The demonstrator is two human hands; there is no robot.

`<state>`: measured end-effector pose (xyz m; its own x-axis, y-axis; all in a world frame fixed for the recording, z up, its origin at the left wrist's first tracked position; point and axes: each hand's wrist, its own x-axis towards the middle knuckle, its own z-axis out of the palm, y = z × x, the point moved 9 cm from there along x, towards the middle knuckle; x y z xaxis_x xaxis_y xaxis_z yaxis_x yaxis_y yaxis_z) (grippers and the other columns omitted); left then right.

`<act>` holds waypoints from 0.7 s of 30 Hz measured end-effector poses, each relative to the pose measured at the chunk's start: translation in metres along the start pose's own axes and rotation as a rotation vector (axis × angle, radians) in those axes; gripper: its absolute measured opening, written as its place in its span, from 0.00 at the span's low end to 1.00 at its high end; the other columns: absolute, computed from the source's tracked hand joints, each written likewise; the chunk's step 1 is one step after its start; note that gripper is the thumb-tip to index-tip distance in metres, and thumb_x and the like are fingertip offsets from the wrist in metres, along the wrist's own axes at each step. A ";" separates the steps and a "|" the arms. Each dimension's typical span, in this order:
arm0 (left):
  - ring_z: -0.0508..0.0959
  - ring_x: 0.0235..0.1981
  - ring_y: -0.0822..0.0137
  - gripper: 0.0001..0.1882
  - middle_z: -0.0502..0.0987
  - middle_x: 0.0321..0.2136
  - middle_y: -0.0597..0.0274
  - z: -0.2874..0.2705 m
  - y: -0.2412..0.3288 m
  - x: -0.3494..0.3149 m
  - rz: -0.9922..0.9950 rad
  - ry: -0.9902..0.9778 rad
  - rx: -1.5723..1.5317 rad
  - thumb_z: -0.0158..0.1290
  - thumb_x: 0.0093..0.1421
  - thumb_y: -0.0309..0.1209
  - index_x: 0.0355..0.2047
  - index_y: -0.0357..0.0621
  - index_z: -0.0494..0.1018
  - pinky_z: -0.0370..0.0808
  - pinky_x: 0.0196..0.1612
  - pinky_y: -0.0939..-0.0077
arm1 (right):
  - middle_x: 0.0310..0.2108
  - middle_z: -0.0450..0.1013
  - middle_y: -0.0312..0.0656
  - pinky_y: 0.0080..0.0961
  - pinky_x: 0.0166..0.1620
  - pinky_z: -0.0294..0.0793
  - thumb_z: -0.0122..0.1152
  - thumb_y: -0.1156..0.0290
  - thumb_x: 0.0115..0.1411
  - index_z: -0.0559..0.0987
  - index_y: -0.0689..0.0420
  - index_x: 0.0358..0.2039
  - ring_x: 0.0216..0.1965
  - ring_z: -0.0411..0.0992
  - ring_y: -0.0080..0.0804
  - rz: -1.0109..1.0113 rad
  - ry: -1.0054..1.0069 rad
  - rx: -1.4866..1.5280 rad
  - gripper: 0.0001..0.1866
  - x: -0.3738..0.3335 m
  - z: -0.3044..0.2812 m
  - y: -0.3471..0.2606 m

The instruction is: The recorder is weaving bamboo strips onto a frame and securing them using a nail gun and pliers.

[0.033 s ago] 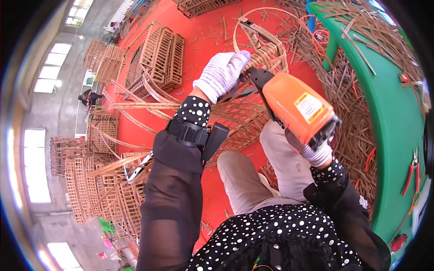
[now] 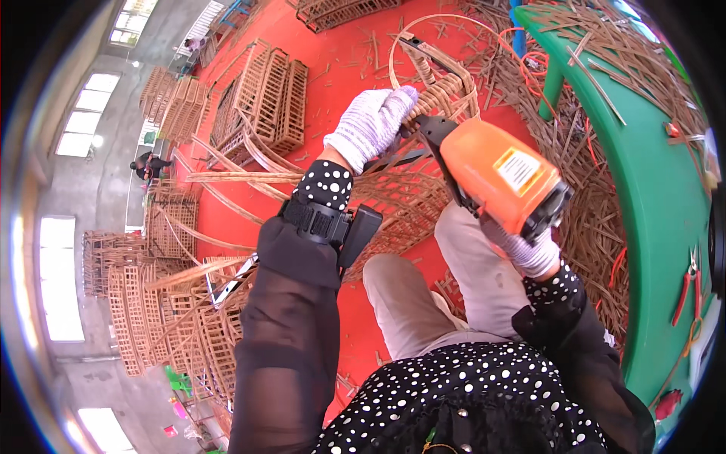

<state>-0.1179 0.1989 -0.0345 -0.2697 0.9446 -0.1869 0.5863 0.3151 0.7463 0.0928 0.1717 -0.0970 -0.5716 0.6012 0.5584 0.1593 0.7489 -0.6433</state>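
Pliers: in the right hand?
No, the pliers lie on the green table, while the right hand grips the orange tool.

Slight shifts only. Orange handheld tool (image 2: 480,159) tips a little, its labelled rear end now higher in view than before. Gloved right hand (image 2: 532,253) moves with it, slightly farther right; dotted cuff (image 2: 554,292) follows. Far left background: person in dark clothes (image 2: 154,166) changes pose a little.

Workshop: power tool (image 2: 484,155), wicker crates (image 2: 261,94)
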 end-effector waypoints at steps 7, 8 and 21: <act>0.67 0.10 0.76 0.23 0.70 0.14 0.63 -0.003 -0.014 0.000 -0.088 -0.017 -0.166 0.41 0.61 0.47 0.44 0.41 0.71 0.64 0.12 0.82 | 0.33 0.69 0.36 0.16 0.31 0.67 0.56 0.78 0.43 0.70 0.58 0.41 0.30 0.67 0.19 0.837 0.073 0.639 0.21 -0.001 -0.114 0.015; 0.67 0.09 0.76 0.22 0.70 0.13 0.63 -0.002 -0.014 0.002 -0.057 -0.010 -0.165 0.41 0.61 0.47 0.42 0.42 0.72 0.64 0.12 0.82 | 0.32 0.68 0.36 0.17 0.31 0.67 0.55 0.78 0.43 0.68 0.59 0.43 0.29 0.66 0.19 0.735 0.086 0.620 0.22 0.001 -0.138 0.009; 0.62 0.04 0.78 0.21 0.66 0.10 0.67 -0.019 -0.009 -0.012 0.153 0.139 -0.044 0.40 0.62 0.45 0.37 0.42 0.73 0.58 0.08 0.83 | 0.41 0.70 0.54 0.38 0.46 0.67 0.58 0.54 0.47 0.64 0.62 0.48 0.44 0.68 0.47 0.887 -0.036 -0.790 0.32 -0.060 -0.250 0.161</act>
<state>-0.1344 0.1836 -0.0266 -0.2851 0.9583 0.0184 0.5952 0.1619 0.7871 0.3539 0.3265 -0.1031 -0.0320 0.9978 0.0579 0.9560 0.0475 -0.2895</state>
